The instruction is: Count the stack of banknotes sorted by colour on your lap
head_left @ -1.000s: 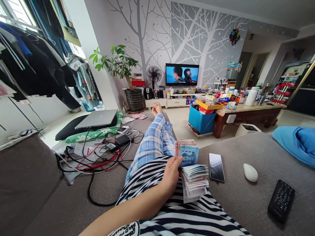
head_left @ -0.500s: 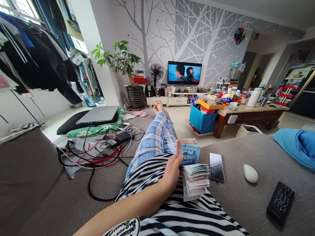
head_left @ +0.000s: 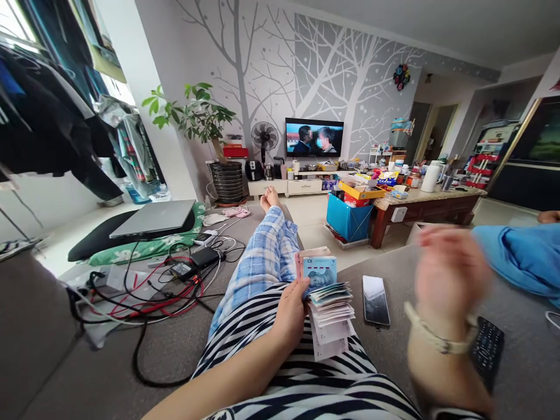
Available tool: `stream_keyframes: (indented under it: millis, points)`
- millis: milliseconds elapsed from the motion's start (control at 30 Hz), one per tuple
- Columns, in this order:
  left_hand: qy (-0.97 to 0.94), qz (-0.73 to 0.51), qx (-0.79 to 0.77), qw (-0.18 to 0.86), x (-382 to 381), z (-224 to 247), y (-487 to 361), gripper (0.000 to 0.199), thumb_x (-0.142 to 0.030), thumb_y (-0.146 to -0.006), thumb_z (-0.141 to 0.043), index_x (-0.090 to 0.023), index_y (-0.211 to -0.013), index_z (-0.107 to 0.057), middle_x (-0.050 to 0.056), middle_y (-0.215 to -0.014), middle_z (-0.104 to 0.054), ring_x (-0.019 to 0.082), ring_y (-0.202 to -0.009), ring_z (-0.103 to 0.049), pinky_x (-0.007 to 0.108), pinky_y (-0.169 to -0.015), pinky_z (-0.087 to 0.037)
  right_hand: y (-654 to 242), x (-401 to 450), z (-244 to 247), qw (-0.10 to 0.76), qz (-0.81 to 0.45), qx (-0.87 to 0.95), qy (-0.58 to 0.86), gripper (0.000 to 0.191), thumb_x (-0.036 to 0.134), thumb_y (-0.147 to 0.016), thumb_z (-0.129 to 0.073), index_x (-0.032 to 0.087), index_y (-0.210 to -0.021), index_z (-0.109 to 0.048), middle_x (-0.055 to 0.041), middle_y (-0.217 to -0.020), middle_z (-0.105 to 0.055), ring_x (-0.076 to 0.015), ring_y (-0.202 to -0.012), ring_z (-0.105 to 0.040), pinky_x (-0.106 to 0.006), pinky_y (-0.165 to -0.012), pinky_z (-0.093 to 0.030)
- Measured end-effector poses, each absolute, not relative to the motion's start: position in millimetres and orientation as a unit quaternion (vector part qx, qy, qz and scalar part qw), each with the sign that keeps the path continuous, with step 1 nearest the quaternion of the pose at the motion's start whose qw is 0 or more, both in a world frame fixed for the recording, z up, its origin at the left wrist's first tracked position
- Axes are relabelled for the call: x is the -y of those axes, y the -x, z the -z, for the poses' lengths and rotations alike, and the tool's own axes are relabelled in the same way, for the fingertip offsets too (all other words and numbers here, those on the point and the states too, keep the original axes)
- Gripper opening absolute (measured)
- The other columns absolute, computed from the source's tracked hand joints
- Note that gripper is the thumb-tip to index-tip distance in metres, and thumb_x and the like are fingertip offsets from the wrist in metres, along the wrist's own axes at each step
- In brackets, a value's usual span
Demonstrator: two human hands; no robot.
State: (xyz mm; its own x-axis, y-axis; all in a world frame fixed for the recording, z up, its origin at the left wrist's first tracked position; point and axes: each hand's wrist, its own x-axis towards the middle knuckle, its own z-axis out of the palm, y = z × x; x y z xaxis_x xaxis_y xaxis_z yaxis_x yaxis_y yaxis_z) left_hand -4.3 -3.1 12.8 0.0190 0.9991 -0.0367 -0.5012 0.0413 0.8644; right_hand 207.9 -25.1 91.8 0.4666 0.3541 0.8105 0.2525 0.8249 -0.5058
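Observation:
My left hand is closed around a bundle of banknotes over my striped shirt. A blue note with a printed portrait stands at the front of the upright part, with pinkish notes behind it. The rest of the bundle bends over to the right in a thick fan, its lowest notes hanging down. My right hand, with a pale band at the wrist, is raised on the right, apart from the notes. Motion smears its fingers, so I cannot tell what they hold. It hangs above the sofa near the remote control, partly covering it.
A phone lies on the sofa right of the notes. Blue cloth is at the right edge, with part of another person's hand above it. Tangled cables and a laptop lie on the left. A cluttered table stands ahead.
My right hand has come into view on the right, covering where the white mouse lay. The view has turned right. My left hand still grips the banknotes.

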Motion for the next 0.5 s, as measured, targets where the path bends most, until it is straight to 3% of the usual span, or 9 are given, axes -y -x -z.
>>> stream_keyframes:
  millis: [100, 267, 500]
  points:
    - [-0.348, -0.59, -0.352, 0.638, 4, -16, 3, 0.021, -0.039, -0.072, -0.072, -0.019, -0.078, -0.075, 0.005, -0.081, -0.077, 0.026, -0.084, -0.07, 0.037, -0.084, -0.052, -189, 5, -54, 0.729, -0.198, 0.546, 0.362, 0.022, 0.04, -0.085, -0.07, 0.019, -0.082, -0.067, -0.0044, -0.079, -0.065, -0.0195, -0.075, -0.059, -0.032, -0.068, -0.049]
    - [-0.352, -0.581, -0.317, 0.662, 7, -18, -2, 0.023, -0.037, -0.072, -0.073, -0.018, -0.084, -0.075, 0.006, -0.082, -0.077, 0.029, -0.092, -0.07, 0.038, -0.084, -0.053, -162, -11, -10, 0.664, -0.386, 0.516, 0.38, 0.033, 0.051, -0.076, -0.072, 0.02, -0.073, -0.06, 0.0015, -0.064, -0.055, -0.0152, -0.059, -0.048, -0.027, -0.057, -0.04]
    - [-0.358, -0.564, -0.325, 0.67, 5, -14, -4, 0.027, -0.037, -0.071, -0.075, -0.018, -0.09, -0.075, 0.008, -0.083, -0.077, 0.029, -0.093, -0.071, 0.038, -0.084, -0.054, -158, -10, -8, 0.631, -0.471, 0.486, 0.379, 0.044, 0.059, -0.068, -0.075, 0.021, -0.065, -0.053, 0.0042, -0.058, -0.046, -0.012, -0.054, -0.037, -0.024, -0.049, -0.03]
